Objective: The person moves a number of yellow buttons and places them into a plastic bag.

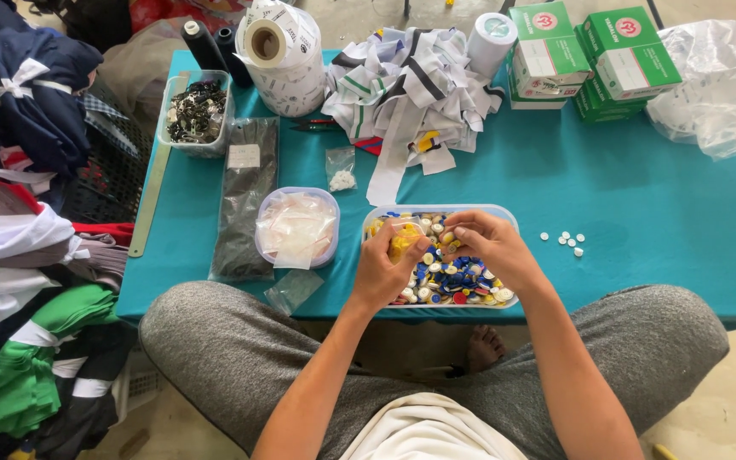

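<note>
Yellow buttons bagged in our left hand (382, 268), clenched on the small clear bag (404, 238) over the button tray (504, 215); right hand (485, 247) pinches one button, so we'd keep the bag mouth open directly above the tray.
</note>
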